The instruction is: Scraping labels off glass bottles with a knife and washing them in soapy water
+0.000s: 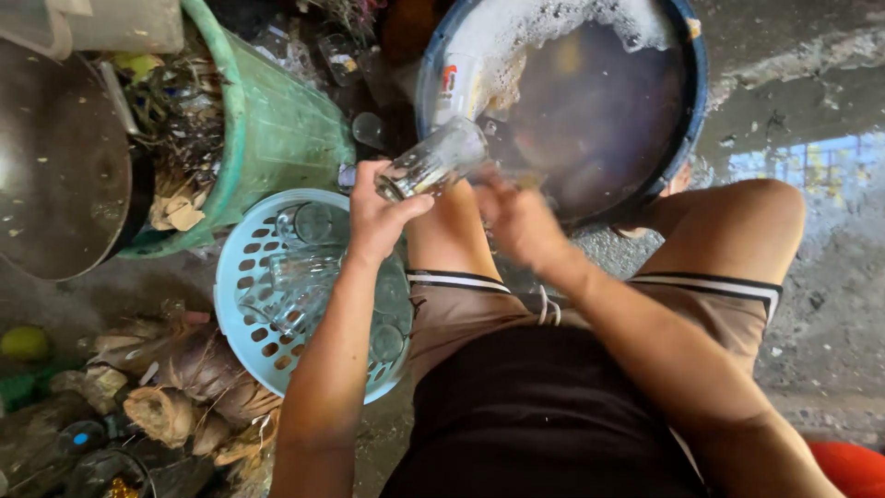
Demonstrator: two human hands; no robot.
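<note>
A clear drinking glass (431,159), wet and tilted on its side, lies above the basin's near rim.

Rough, wet grey concrete floor (830,304), stained and gritty, with a puddle (802,166) just right of the blue wash basin (698,83) mirroring blue and yellow daylight. Left of that basin, a green bin (277,129) stuffed with dry husks and scraps, then a dark round metal surface (55,157) further left. Well below the bin, heaped coconut husks (175,387) and bottles, in soft outdoor light.
</note>
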